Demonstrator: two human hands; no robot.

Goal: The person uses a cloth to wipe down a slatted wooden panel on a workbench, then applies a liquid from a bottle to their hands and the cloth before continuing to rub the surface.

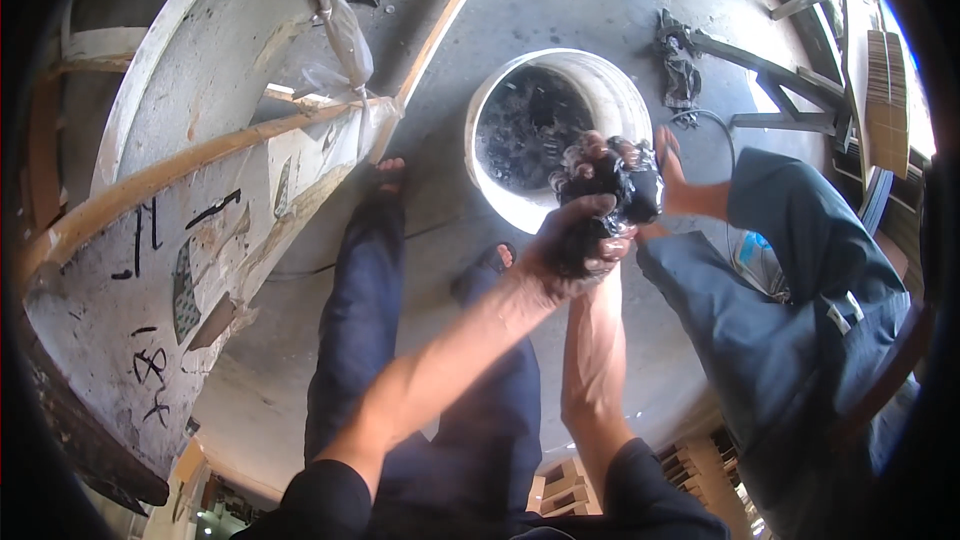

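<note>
Both my hands are closed around a wet, shiny black bundle (643,192), close to the right rim of a white bucket (478,178). Whether the bundle is cloth or plastic I cannot tell. My left hand (575,245) wraps its lower part, and dark grime coats the fingers. Just beyond it, my right hand (600,162) grips the upper part, its fingers smeared black too. Dark, sudsy liquid (530,125) lies in the bucket.
At the left stands a large pale panel (130,290) with a wooden edge and a tied plastic bag (350,50). Another person's leg in grey-blue trousers (740,310) is close on the right. Black scraps (682,75) lie near a metal frame (780,70).
</note>
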